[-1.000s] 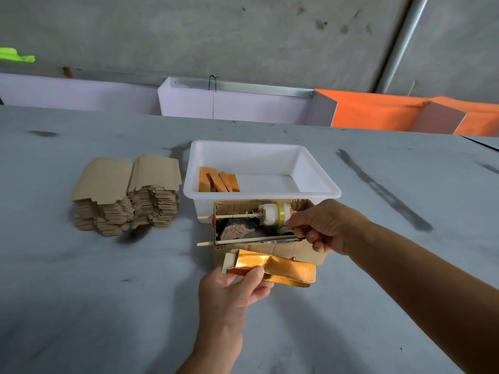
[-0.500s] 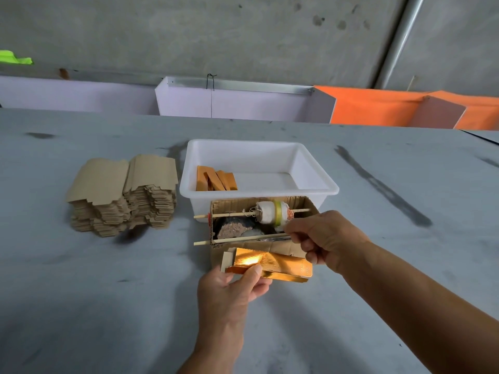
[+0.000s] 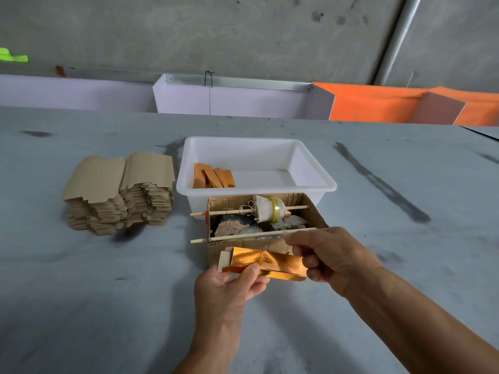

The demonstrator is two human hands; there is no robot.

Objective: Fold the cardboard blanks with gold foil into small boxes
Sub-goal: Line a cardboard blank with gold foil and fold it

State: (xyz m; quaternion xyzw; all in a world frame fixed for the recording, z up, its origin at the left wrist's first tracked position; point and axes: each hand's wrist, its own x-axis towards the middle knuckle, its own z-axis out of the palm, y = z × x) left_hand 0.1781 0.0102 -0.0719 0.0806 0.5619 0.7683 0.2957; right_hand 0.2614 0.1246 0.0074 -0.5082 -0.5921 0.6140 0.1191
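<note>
Gold blank point(image 3: 266, 263): lower centre of frame, partly folded; its near edge hidden behind thumb.
Left hand point(image 3: 229, 288): pinches blank's left end.
Right hand point(image 3: 328, 255): fingers curled at blank's right end; contact unclear.
Box point(image 3: 263, 221): contents indistinct.

Before us, open grey table point(image 3: 81, 306) spreads wide to the left and right of our hands. Ahead, a cardboard tape box point(image 3: 310, 209) crossed by two wooden sticks point(image 3: 243, 236) blocks the middle, touching the white tub point(image 3: 256, 188) behind it; a stack of blanks point(image 3: 118, 193) stands near the tub's left side.
</note>
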